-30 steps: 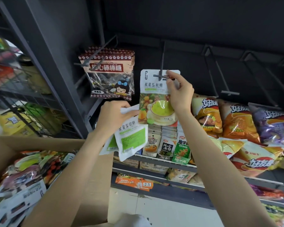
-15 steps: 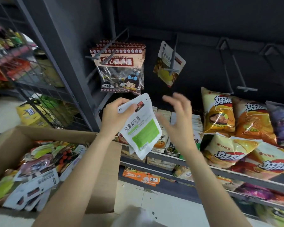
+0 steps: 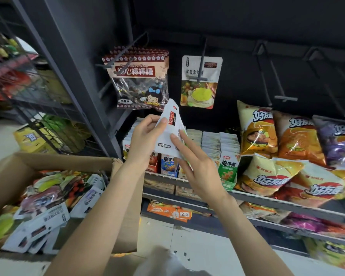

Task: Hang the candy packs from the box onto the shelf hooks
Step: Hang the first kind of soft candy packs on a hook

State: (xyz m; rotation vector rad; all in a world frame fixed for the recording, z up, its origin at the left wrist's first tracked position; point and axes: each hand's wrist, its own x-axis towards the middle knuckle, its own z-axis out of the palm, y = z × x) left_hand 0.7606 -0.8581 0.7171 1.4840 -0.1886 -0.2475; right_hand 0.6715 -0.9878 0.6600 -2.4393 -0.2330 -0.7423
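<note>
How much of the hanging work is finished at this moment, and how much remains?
Done: one green candy pack hangs on a shelf hook. In hand: the left hand grips a white pack, and the right hand touches it with straight fingers. Left: many packs lie in the cardboard box, and nearby hooks are bare.

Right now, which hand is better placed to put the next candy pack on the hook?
Right, probably. The left hand grips the white pack by its edge; the right hand has straight fingers on it and sits nearer below the hook that already carries one pack.
</note>
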